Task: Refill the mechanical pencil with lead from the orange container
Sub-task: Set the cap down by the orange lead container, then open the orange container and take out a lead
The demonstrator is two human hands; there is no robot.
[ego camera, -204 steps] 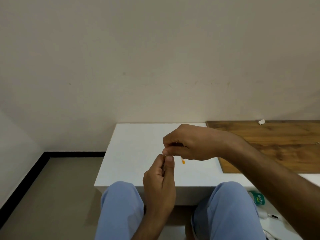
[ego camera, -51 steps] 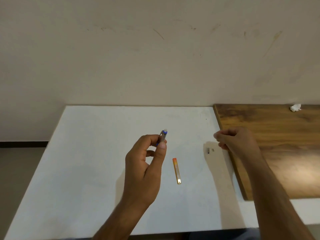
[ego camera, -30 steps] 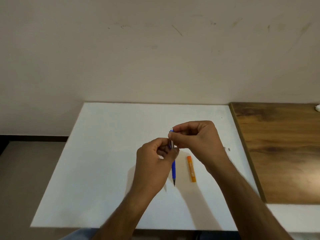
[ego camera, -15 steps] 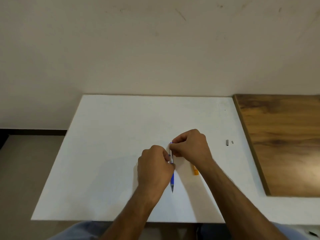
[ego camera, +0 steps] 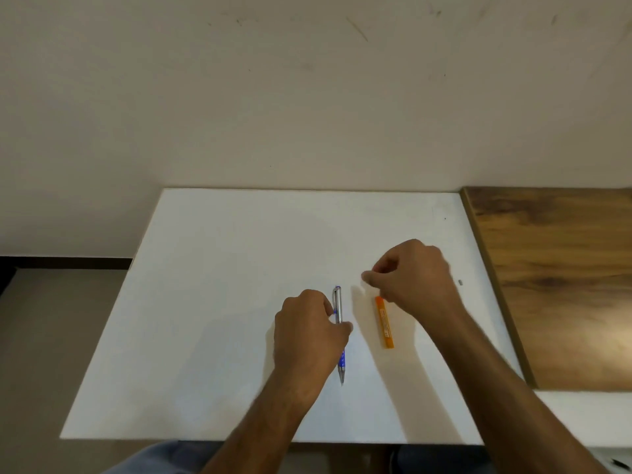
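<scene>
The mechanical pencil [ego camera: 338,304], blue with a silver upper barrel, lies lengthwise on the white table [ego camera: 222,302] with its tip towards me. My left hand [ego camera: 307,336] rests over its middle, thumb and fingers pinching the barrel. The orange lead container [ego camera: 384,323] lies flat just right of the pencil and parallel to it. My right hand [ego camera: 413,278] hovers above the container's far end, fingers loosely curled, thumb and forefinger tips slightly apart with nothing seen between them.
A tiny grey part [ego camera: 460,282] lies on the table right of my right hand. A wooden board [ego camera: 561,285] adjoins the table's right side. A wall rises directly behind the table. The floor drops off at the left.
My right hand has let go of the pencil's top and moved right, uncovering the orange container. The pencil has come down flat onto the table under my left hand.
</scene>
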